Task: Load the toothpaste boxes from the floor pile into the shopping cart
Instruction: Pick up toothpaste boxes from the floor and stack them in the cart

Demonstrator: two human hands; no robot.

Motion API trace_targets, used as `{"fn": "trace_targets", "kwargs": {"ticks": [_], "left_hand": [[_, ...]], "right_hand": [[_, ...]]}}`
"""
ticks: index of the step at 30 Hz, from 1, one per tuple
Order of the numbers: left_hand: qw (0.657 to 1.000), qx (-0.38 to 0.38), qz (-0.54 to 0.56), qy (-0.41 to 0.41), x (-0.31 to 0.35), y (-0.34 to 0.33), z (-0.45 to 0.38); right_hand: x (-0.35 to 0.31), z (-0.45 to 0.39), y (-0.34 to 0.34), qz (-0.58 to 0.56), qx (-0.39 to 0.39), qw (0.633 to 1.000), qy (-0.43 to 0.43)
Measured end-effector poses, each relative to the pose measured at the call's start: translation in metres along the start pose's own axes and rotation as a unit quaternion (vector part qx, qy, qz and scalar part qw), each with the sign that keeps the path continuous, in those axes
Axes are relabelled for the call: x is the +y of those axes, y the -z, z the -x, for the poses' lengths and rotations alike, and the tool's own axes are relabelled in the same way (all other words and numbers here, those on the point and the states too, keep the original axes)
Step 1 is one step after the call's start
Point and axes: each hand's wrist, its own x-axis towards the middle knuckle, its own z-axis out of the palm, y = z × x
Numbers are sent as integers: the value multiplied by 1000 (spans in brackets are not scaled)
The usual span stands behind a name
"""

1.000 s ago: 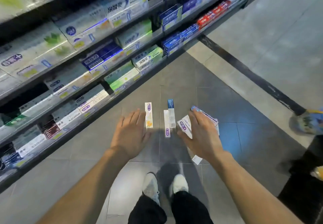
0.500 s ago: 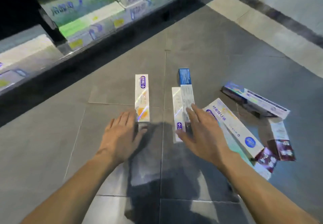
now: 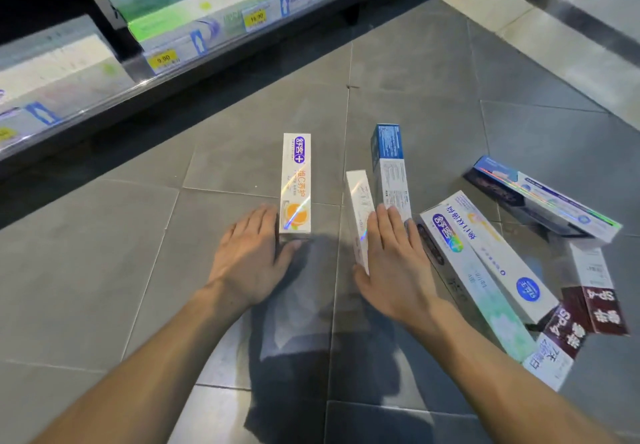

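Both hands dropped closer to floor. Left hand flat, fingers straight, beside orange box; right hand flat, fingertips on glossy white box and blue box. Cardboard pile right of fingers.

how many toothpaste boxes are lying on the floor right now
About 7: orange-fruit box by left hand; white box and blue-topped box under right hand; four piled right; others possibly hidden.

Grey tiled floor under me; toothpaste boxes lie scattered on it, one white box apart at left.
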Motion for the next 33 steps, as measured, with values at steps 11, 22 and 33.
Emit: {"fn": "trace_targets", "kwargs": {"ticks": [11, 22, 33], "left_hand": [[996, 4, 81, 31, 6, -3, -12], [916, 19, 270, 295, 42, -25, -81], [827, 76, 480, 281, 64, 15, -57]], "right_hand": [[2, -20, 10, -149, -60, 980, -117], [30, -17, 53, -754, -136, 590, -254], [24, -28, 81, -794, -99, 549, -242]]}}
